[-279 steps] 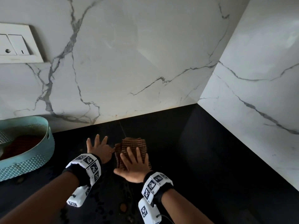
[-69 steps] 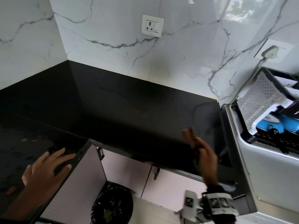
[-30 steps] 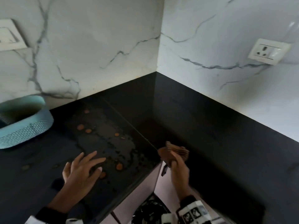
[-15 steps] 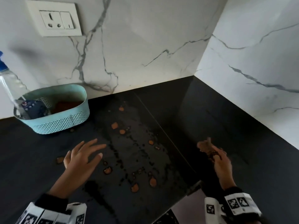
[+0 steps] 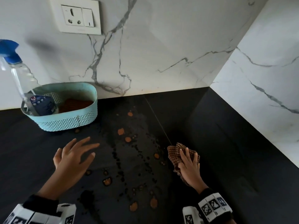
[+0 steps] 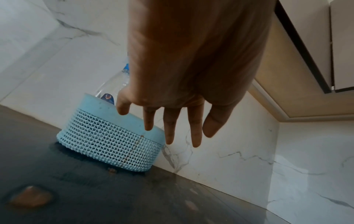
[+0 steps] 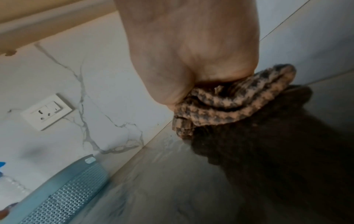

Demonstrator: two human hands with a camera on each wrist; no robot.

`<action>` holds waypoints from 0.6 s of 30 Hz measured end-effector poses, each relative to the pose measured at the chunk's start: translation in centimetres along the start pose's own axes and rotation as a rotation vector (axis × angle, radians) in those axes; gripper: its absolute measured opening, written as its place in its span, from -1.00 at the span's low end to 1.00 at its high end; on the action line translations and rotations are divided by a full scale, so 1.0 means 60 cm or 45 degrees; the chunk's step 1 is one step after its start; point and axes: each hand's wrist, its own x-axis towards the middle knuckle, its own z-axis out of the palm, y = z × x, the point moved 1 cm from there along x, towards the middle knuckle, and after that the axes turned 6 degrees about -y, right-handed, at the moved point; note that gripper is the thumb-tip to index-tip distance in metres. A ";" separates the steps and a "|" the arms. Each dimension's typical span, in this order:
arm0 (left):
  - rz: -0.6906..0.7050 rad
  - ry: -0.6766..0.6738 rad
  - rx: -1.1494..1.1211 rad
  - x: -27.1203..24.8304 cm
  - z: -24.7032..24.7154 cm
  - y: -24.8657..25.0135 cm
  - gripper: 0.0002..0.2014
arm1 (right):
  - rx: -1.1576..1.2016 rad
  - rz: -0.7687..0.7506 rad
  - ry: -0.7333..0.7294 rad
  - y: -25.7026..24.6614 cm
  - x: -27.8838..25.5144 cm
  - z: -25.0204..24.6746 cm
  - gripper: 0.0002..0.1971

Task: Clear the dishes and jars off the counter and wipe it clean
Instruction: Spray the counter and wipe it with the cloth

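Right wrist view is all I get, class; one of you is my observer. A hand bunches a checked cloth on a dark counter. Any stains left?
Observer: Yes, orange-brown spots dot the black counter, left of the checked cloth.
Operator: And the other hand?
Observer: The left hand is spread open, holding nothing.
Operator: What's inside the basket?
Observer: The blue basket holds a spray bottle and a brown pad.

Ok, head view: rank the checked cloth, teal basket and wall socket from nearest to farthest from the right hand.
1. Checked cloth, gripped in the right hand itself.
2. Teal basket, far left, against the wall.
3. Wall socket, up on the wall above the basket.
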 end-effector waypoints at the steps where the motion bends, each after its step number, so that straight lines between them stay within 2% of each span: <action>1: -0.004 0.030 0.016 0.003 -0.002 -0.001 -0.46 | 0.010 -0.011 -0.005 -0.004 0.015 -0.006 -0.41; 5: 0.061 0.165 0.048 0.034 -0.014 0.018 -0.41 | -0.027 -0.077 -0.001 -0.041 0.094 -0.044 -0.44; 8: 0.134 0.407 0.126 0.087 -0.039 0.025 -0.63 | -0.011 -0.073 -0.035 -0.087 0.159 -0.076 -0.46; 10: 0.129 0.532 0.292 0.131 -0.051 0.011 -0.61 | -0.007 -0.062 -0.061 -0.122 0.199 -0.096 -0.46; 14: -0.030 0.417 0.512 0.201 -0.061 -0.044 -0.50 | 0.024 -0.021 -0.082 -0.194 0.274 -0.129 -0.47; 16: -0.040 0.335 0.601 0.212 -0.061 -0.061 -0.44 | 0.022 -0.001 -0.049 -0.226 0.307 -0.140 -0.48; 18: -0.013 0.322 0.690 0.214 -0.060 -0.062 -0.44 | 0.005 0.005 -0.029 -0.255 0.341 -0.148 -0.49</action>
